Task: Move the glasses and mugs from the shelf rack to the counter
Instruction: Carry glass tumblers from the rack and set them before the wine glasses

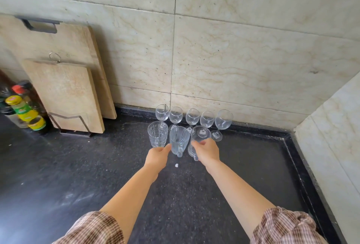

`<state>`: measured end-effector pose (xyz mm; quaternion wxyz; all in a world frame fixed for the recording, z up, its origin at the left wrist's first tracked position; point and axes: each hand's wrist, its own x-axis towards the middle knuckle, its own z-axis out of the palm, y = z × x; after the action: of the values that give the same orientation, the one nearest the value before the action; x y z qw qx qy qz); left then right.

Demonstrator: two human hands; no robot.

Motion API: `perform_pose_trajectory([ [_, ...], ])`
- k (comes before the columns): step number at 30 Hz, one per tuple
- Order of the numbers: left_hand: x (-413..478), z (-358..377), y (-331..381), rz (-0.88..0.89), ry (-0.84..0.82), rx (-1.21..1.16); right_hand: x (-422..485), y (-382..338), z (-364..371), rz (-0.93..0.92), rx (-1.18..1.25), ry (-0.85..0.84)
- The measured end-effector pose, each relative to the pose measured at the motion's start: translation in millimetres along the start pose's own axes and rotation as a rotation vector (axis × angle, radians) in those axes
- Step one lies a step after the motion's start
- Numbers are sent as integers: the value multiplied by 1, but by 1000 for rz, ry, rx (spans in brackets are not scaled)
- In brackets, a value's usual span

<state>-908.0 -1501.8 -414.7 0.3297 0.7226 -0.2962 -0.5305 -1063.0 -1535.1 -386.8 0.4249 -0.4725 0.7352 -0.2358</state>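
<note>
Five stemmed wine glasses (192, 117) stand in a row on the black counter (97, 165) against the back wall. In front of them stand a cut-glass tumbler (157, 133), a ribbed glass mug (179, 139) with its handle toward me, and a second glass mug (200, 133) to its right. My right hand (207, 151) grips the near side of the right mug. My left hand (157, 157) is at the tumbler's base, with its thumb against the ribbed mug. Its fingers are hidden, so its hold is unclear.
Two wooden cutting boards (66, 91) lean on the wall in a wire holder at the left. Sauce bottles (23, 109) crowd the far left. A small white scrap (176, 165) lies just before the mugs. A tiled side wall (331, 127) closes the right.
</note>
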Motion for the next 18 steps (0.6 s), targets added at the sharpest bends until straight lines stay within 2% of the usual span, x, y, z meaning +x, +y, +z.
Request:
perform_pose_trajectory([
  [3, -25, -28, -7, 68, 55, 49, -33, -11, 19, -116, -94, -94],
  [8, -86, -103, -45, 144, 265, 200, -101, -24, 78, -296, -246, -273],
  [18, -281, -278, -195, 100, 703, 351, -325, -21, 208, -746, -501, -486],
])
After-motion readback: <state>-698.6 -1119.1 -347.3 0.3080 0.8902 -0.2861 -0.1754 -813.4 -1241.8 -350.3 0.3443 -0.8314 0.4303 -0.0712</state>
